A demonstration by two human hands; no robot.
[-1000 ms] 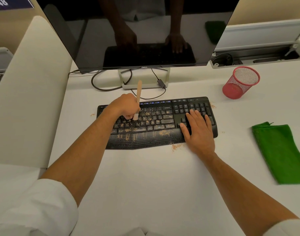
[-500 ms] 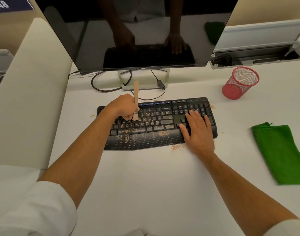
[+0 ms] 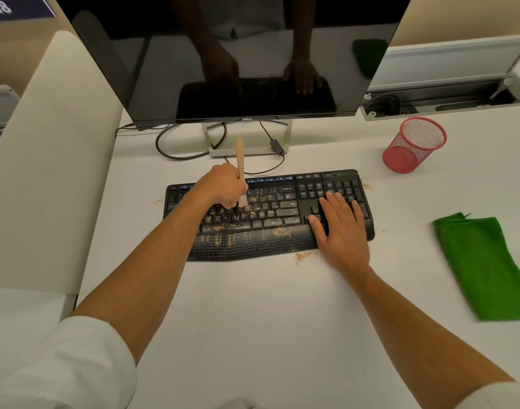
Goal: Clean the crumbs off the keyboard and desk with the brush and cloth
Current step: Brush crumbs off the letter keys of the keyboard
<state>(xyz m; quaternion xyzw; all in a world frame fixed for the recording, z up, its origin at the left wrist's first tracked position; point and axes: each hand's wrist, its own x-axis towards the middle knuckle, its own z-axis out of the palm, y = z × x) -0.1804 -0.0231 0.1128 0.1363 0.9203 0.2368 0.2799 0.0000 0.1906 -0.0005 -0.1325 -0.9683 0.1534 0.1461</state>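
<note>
Since the earlier frame the left hand, gripping the wooden brush, has shifted little, bristles on the crumb-strewn black keyboard. The right hand rests flat on the keyboard's right end. The green cloth lies right of the keyboard.

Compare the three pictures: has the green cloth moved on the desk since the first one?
No. The green cloth lies in the same spot right of the keyboard, below the red mesh cup, untouched by either hand.
</note>
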